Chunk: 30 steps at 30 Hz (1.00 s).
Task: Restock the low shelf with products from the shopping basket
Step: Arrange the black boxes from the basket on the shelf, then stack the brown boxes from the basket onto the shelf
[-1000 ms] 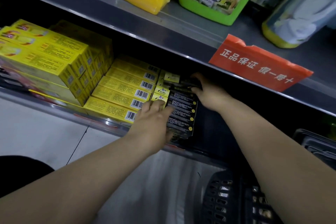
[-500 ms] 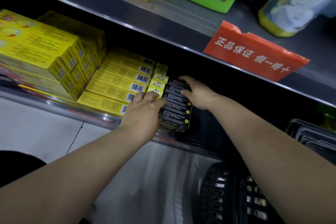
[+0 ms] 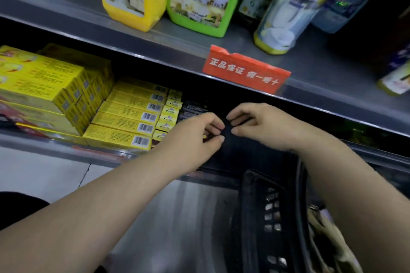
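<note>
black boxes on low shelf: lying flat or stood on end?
Flat. The black boxes lie beside the yellow boxes, long faces up; left hand and right hand grip the nearest.

Dim, greenish indoor light. Deep shadow fills the low shelf point(image 3: 44, 146); motion blur smears the bottles point(image 3: 286, 6) and red tag point(image 3: 246, 68). Wide-angle distortion bends the frame edges.
</note>
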Each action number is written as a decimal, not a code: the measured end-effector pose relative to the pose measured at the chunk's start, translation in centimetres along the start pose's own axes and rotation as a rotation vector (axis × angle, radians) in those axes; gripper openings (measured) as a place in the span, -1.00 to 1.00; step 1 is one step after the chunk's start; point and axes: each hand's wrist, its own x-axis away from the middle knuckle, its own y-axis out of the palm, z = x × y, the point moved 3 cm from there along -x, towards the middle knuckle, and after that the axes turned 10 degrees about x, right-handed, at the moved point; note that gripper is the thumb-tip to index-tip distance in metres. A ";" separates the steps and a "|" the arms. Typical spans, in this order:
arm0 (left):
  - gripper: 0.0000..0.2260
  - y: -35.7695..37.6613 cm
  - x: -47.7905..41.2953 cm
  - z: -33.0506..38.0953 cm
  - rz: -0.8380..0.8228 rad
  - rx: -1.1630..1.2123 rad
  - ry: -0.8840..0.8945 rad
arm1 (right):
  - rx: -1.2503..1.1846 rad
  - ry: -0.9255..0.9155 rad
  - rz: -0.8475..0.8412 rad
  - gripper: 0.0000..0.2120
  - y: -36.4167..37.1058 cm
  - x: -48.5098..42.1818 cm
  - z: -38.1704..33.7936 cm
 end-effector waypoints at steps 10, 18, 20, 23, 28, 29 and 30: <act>-0.76 10.7 5.4 9.8 -0.410 -0.418 0.407 | -0.160 0.243 0.053 -0.77 0.2 19.0 11.0; -0.81 19.7 6.2 11.6 -0.686 -0.449 0.269 | -0.168 0.543 -0.073 -0.83 5.8 23.9 22.9; -0.83 21.2 5.3 11.0 -0.712 -0.475 0.218 | -0.096 0.530 -0.119 -0.80 6.7 23.3 24.4; -0.85 23.1 3.8 10.1 -0.737 -0.476 0.142 | 0.028 0.464 -0.242 -0.73 8.2 21.9 25.6; -0.82 23.7 1.2 8.8 -0.673 -0.427 0.061 | 0.240 0.341 -0.437 -0.66 12.2 18.1 27.2; -0.82 23.6 0.8 8.5 -0.652 -0.405 0.040 | 0.273 0.337 -0.452 -0.61 12.9 17.3 27.3; -0.82 23.5 0.5 8.1 -0.635 -0.381 0.014 | 0.289 0.333 -0.458 -0.57 13.6 16.3 27.3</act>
